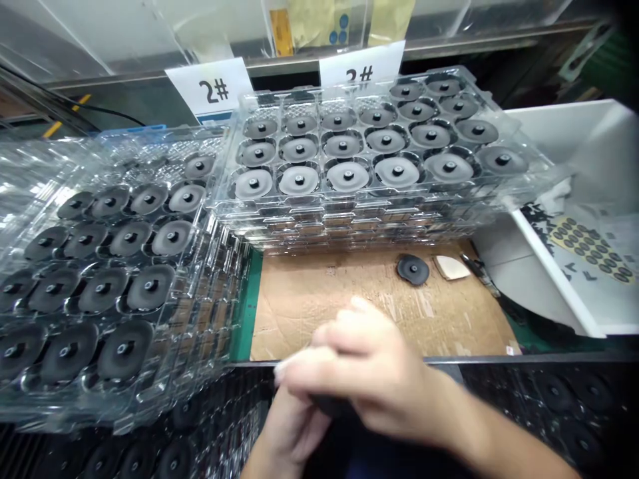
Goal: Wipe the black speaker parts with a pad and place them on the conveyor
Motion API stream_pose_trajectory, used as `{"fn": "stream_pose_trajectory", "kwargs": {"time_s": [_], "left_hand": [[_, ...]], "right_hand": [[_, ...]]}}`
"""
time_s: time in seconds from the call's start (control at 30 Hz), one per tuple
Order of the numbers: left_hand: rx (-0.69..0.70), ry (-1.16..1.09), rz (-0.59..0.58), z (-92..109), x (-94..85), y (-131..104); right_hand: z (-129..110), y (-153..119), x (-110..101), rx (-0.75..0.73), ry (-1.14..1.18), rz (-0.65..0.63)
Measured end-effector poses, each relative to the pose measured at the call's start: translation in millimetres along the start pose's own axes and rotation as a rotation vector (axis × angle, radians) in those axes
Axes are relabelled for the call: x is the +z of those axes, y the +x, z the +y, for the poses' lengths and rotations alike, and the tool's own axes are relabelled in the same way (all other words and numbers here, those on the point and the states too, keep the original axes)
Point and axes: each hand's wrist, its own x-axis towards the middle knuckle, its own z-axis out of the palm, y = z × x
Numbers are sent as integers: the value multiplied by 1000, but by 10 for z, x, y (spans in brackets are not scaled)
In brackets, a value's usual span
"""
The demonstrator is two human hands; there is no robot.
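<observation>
My right hand (369,372) is blurred, its fingers bent over the top of my left hand (294,419). Between and beneath the two hands a dark part (332,404) shows, mostly hidden by the fingers. Both hands are closed around it, above the near edge of the cardboard. Farther right on the cardboard (299,286) lies a single black disc with a small centre post (413,269). Beside that disc sits a cream-coloured wedge-shaped pad (452,267).
Stacked clear trays of dark discs stand at the back (344,213) and left (164,332). A white bin (554,279) at the right holds a sticker sheet (592,249). A dark tool (479,274) lies beside it. More discs (582,442) are at the lower right.
</observation>
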Motion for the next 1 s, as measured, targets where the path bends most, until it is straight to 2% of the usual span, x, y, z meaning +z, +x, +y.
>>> {"fn": "stream_pose_trajectory", "kwargs": {"time_s": [0.1,0.17,0.27,0.37,0.47,0.53,0.57,0.6,0.67,0.7,0.8,0.83,0.9,0.97,1.0], "left_hand": [[-14,-73,-48,74,4,-7],[-15,-138,-57,121,-15,-17],[11,-207,-56,146,-49,-20],[13,-235,-56,126,-50,-3],[2,-222,-51,93,-5,23],[19,-189,-16,72,29,37],[25,-176,5,63,40,41],[20,-169,22,55,43,45],[2,-166,41,45,32,48],[0,-164,52,42,22,49],[45,-121,105,29,24,50],[55,-97,110,25,41,49],[48,-70,98,27,91,44],[48,-71,87,54,132,34],[53,-81,84,77,140,28]], "right_hand": [[298,-129,25,316,51,121],[522,-318,143,489,66,147],[751,-629,433,563,85,93],[766,-753,588,599,87,75],[543,-581,439,661,83,170],[295,-374,267,641,82,286],[164,-274,196,571,89,363],[43,-187,145,459,88,375],[-132,-71,100,277,77,285],[-178,-41,98,236,80,196],[-175,-7,129,285,121,-43],[-151,2,147,309,111,-42],[-115,18,183,314,45,78],[-117,5,196,256,31,179],[-130,-22,184,225,66,165]]}}
